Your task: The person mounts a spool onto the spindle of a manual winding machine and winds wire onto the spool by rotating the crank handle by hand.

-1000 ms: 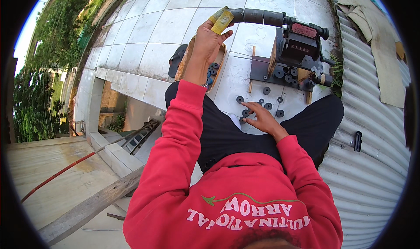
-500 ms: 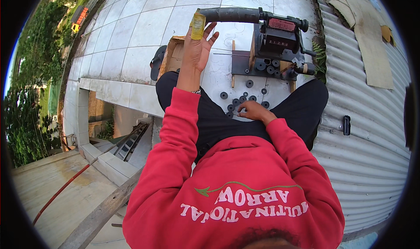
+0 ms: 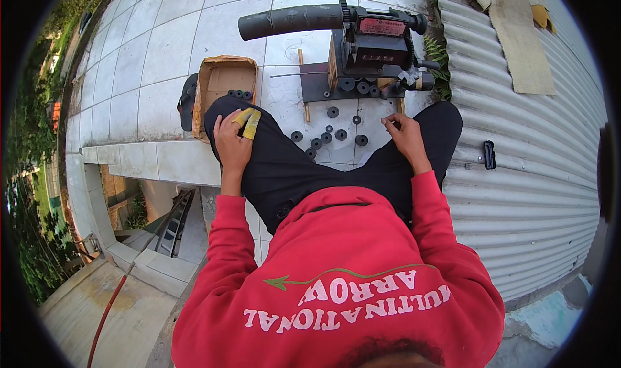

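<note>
L hand (image 3: 234, 138) now off black tube (image 3: 294, 22), half-open on L thigh (image 3: 279, 146), nothing gripped; tube end's free. R hand (image 3: 407, 140) semi-pinched, contents unclear.

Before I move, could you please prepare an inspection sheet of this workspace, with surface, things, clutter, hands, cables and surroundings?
Surface: pale floor tiles with dark joints.
Things: black machine with curved dark pipe; dark rings loose on the tiles, more at the machine's base; a few in the cardboard box.
Clutter: dark sandal beside the box; small black object on the corrugated sheet.
Left hand: rests on the left leg, yellow strips at its fingers.
Right hand: at the right leg; whether it holds anything, unclear.
Cables: nothing seen.
Surroundings: cloth on the sheet, right; greenery, far left.
</note>
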`<action>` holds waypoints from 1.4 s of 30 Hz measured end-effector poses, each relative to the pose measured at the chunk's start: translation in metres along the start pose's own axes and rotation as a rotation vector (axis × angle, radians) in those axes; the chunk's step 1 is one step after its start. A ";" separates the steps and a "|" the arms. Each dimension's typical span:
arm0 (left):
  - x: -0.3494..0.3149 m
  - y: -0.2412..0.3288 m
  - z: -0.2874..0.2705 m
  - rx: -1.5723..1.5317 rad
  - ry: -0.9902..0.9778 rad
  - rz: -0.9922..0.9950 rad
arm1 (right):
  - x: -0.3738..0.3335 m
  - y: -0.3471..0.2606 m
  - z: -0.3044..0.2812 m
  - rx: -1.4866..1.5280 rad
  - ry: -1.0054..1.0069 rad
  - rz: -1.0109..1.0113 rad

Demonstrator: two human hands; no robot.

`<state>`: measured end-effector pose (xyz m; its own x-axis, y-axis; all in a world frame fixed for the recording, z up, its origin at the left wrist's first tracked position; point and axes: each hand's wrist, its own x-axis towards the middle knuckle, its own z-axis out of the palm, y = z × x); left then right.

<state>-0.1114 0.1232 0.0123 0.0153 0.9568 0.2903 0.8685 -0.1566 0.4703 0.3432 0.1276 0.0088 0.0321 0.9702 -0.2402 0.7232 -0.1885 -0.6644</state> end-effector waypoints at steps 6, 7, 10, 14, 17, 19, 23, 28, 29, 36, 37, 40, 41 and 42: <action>0.022 -0.001 0.009 -0.033 -0.026 -0.052 | 0.011 0.007 0.038 -0.361 -0.160 -0.106; 0.024 0.001 0.011 -0.035 -0.024 -0.055 | 0.017 0.015 0.046 -0.365 -0.162 -0.107; 0.027 0.004 0.014 -0.052 -0.025 -0.038 | 0.036 0.033 0.073 -0.357 -0.272 -0.114; 0.025 -0.001 0.014 -0.044 -0.007 -0.032 | 0.053 0.028 0.099 -0.202 -0.323 -0.118; 0.031 0.002 0.013 -0.059 -0.003 -0.038 | 0.067 0.024 0.119 -0.161 -0.298 -0.161; 0.031 0.000 0.012 -0.051 0.011 -0.055 | 0.077 0.007 0.138 -0.224 -0.240 -0.297; 0.028 -0.003 0.005 -0.072 0.017 -0.062 | 0.100 -0.026 0.177 -0.224 -0.118 -0.280; 0.030 0.001 0.016 -0.108 0.031 -0.069 | 0.122 -0.004 0.200 -0.476 0.023 -0.321; 0.028 0.004 0.011 -0.106 0.027 -0.071 | 0.121 -0.004 0.204 -0.472 0.013 -0.313; 0.021 -0.002 0.002 -0.100 0.053 -0.109 | 0.126 -0.001 0.206 -0.482 0.027 -0.359; 0.022 -0.001 0.002 -0.111 0.043 -0.109 | 0.125 -0.003 0.201 -0.461 0.009 -0.345; 0.033 0.008 -0.002 -0.156 0.019 -0.165 | 0.116 -0.015 0.181 -0.321 -0.022 -0.354; 0.037 0.013 -0.002 -0.189 -0.003 -0.213 | 0.110 -0.021 0.172 -0.190 -0.041 -0.365; 0.041 0.013 0.002 -0.201 0.023 -0.224 | 0.100 -0.033 0.164 -0.151 -0.091 -0.380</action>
<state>-0.0988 0.1611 0.0283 -0.1789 0.9675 0.1785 0.7336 0.0103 0.6795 0.2098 0.2057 -0.1091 -0.3126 0.9477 -0.0645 0.7650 0.2109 -0.6085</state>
